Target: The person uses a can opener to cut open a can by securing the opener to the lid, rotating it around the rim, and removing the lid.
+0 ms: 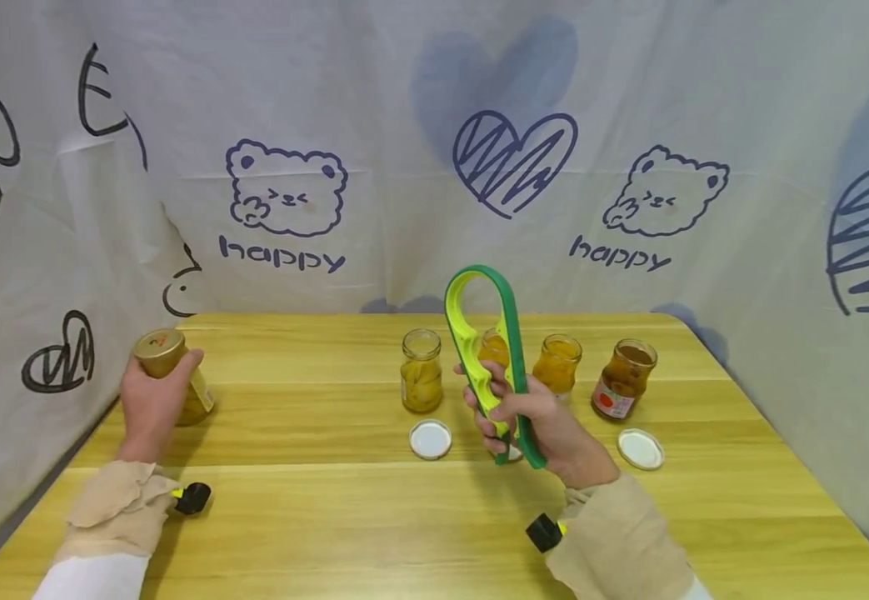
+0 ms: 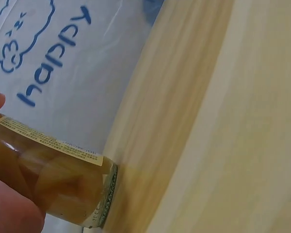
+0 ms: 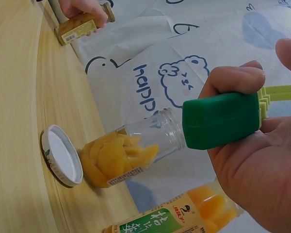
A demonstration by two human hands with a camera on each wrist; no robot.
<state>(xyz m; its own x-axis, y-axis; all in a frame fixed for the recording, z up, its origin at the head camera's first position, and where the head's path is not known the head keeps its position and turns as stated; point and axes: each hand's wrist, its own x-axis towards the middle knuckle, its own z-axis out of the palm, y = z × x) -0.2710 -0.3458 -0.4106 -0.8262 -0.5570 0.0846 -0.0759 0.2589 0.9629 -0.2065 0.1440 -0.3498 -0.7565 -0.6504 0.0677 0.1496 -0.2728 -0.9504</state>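
Note:
At the left of the table, my left hand grips a closed glass jar with a gold lid, fingers and thumb around its upper part. In the left wrist view that jar shows yellowish fruit pieces and a paper label. Its base is at the tabletop. My right hand holds a green jar opener with a yellow-green toothed inner side, its loop pointing up. The opener is raised in front of the open jars, and part of one jar is hidden behind it.
Open jars stand in a row: yellow fruit, orange fruit, and a dark red-brown jar at the right. White-lined lids lie before them. One more lid is mostly behind my right hand. A drawn-on white cloth hangs behind the table.

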